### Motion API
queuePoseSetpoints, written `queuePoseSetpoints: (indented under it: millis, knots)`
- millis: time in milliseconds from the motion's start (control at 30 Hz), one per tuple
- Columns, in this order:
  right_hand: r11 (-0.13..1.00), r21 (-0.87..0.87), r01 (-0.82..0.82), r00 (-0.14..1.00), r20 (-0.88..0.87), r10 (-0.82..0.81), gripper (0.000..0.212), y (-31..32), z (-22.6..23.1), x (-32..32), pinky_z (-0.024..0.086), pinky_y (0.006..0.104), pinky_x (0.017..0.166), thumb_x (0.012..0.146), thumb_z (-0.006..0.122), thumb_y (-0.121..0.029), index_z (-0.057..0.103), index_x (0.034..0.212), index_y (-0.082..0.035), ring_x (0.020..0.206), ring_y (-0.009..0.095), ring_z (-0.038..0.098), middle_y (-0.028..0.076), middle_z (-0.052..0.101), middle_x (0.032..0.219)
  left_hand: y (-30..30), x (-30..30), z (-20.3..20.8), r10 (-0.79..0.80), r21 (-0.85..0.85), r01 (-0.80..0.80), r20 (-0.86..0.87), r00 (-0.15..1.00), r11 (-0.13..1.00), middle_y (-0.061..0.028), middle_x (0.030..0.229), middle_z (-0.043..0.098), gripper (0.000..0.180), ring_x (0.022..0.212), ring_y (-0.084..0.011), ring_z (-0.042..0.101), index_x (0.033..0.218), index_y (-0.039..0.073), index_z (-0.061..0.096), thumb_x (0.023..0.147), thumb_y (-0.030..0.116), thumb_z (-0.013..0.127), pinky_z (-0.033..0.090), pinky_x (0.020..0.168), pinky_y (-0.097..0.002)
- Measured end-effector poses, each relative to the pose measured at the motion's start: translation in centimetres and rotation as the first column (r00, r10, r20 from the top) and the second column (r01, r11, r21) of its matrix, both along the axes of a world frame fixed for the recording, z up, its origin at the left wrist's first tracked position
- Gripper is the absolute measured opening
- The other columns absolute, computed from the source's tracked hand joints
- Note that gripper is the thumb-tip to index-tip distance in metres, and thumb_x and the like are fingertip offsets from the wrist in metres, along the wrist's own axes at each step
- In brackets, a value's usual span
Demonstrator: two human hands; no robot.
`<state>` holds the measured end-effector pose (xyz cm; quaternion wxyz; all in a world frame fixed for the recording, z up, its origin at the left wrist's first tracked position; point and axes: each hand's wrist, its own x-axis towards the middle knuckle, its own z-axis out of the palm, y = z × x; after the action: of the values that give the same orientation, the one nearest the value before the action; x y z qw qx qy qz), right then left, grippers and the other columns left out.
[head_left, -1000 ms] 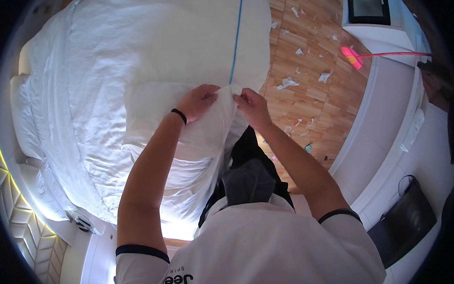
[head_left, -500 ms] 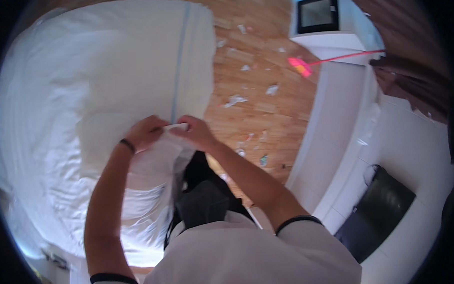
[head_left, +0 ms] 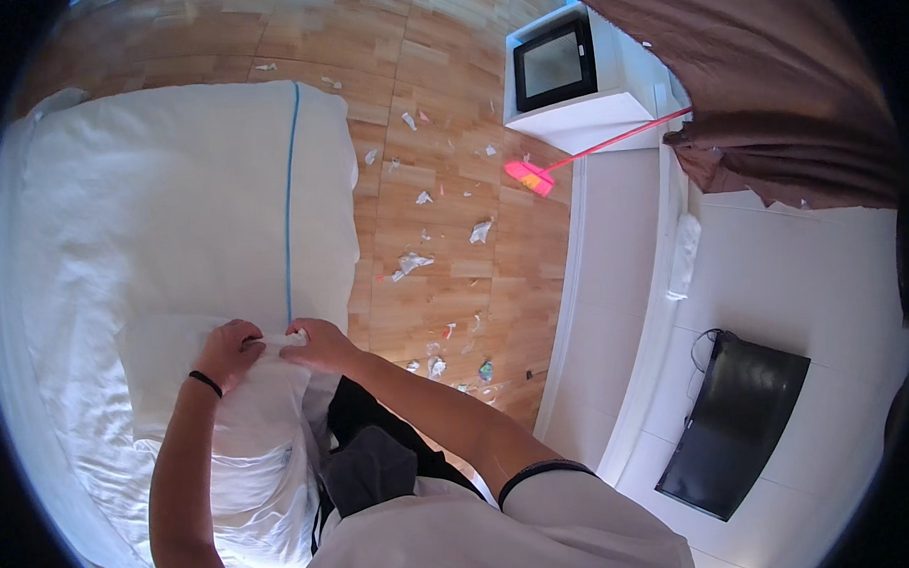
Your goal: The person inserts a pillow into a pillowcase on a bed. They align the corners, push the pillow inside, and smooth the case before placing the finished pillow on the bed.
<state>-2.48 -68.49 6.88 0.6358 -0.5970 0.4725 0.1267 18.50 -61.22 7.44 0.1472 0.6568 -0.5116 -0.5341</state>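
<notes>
Both my hands are closed on the edge of a white pillowcase [head_left: 264,416], which looks filled like a pillow and lies on the bed's near part, against my body. My left hand [head_left: 231,354], with a dark band at the wrist, pinches the edge on the left. A short way to the right, my right hand [head_left: 320,347] grips the same edge, and a small fold of cloth shows at its fingertips. Under them spreads the white bed cover [head_left: 161,194], smooth at the far end and wrinkled nearer me. A blue stripe [head_left: 290,190] runs down it towards my right hand.
Scraps of paper [head_left: 411,265] litter the wooden floor [head_left: 392,216] right of the bed. A pink broom [head_left: 531,176] leans near a white cabinet [head_left: 618,78] holding a black-framed box [head_left: 555,65]. A black screen [head_left: 735,424] and a brown curtain [head_left: 768,83] are at the right.
My view has shifted, so the bed, floor and my hands sit lower and further left. Both hands keep their hold on the pillowcase edge, slightly further apart at the fingertips.
</notes>
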Motion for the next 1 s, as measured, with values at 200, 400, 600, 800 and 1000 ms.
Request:
queuePoseSetpoints:
  millis: [200, 400, 600, 800, 1000]
  knots:
    - [0.917, 0.284, 0.280, 0.867, 0.335, -0.368, 0.047, 1.2, -3.3, -1.0, 0.048, 0.0293, 0.076, 0.079, 0.077, -0.024, 0.057, 0.118, -0.005, 0.085, 0.015, 0.060, 0.006, 0.064, 0.092, 0.4, 0.6, -0.9, 0.030, -0.050, -0.027, 0.074, 0.997, 0.998, -0.0178, 0.094, 0.067, 0.013, 0.093, -0.0360, 0.064, 0.091, 0.001, 0.068, 0.086, 0.011, 0.061, 0.051, 0.083, -0.0416]
    - [0.969, 0.159, 0.188, 0.971, 0.119, -0.207, 0.048, 1.8, -3.1, -0.7, 0.048, 0.0308, 0.083, 0.077, 0.077, -0.025, 0.056, 0.114, -0.004, 0.097, 0.018, 0.061, 0.011, 0.065, 0.099, 0.8, -0.7, -1.4, 0.020, -0.066, -0.015, 0.073, 0.997, 0.998, -0.0150, 0.093, 0.067, 0.013, 0.091, -0.0350, 0.064, 0.090, 0.004, 0.068, 0.087, 0.013, 0.059, 0.051, 0.081, -0.0425]
    - [0.990, -0.131, 0.052, 0.989, 0.143, -0.033, 0.048, 1.7, -3.2, 0.6, 0.048, 0.0374, 0.085, 0.075, 0.076, -0.037, 0.061, 0.107, -0.005, 0.094, 0.029, 0.062, 0.018, 0.066, 0.098, 0.5, -0.3, -0.5, -0.044, -0.099, 0.051, 0.068, 0.997, 0.994, -0.0153, 0.094, 0.067, 0.014, 0.090, -0.0363, 0.063, 0.088, 0.003, 0.068, 0.088, 0.014, 0.058, 0.051, 0.081, -0.0432]
    - [0.997, -0.074, 0.029, 0.986, 0.166, -0.016, 0.052, 1.3, -2.7, -0.1, 0.047, 0.0361, 0.087, 0.078, 0.078, -0.040, 0.059, 0.112, -0.005, 0.097, 0.025, 0.062, 0.016, 0.066, 0.100, 1.2, 0.4, -0.9, -0.078, -0.162, 0.094, 0.100, 0.992, 0.982, -0.0170, 0.095, 0.066, 0.013, 0.092, -0.0372, 0.062, 0.090, 0.003, 0.067, 0.088, 0.010, 0.057, 0.050, 0.083, -0.0453]
    - [0.938, 0.093, 0.334, 0.910, 0.227, -0.347, 0.051, 2.3, -2.0, -0.3, 0.049, 0.0318, 0.084, 0.083, 0.076, -0.033, 0.056, 0.120, -0.004, 0.093, 0.019, 0.062, 0.011, 0.066, 0.103, 1.6, 0.2, -1.6, -0.069, -0.166, 0.100, 0.181, 0.981, 0.981, -0.0175, 0.095, 0.065, 0.014, 0.094, -0.0377, 0.061, 0.090, 0.003, 0.066, 0.089, 0.008, 0.054, 0.050, 0.084, -0.0454]
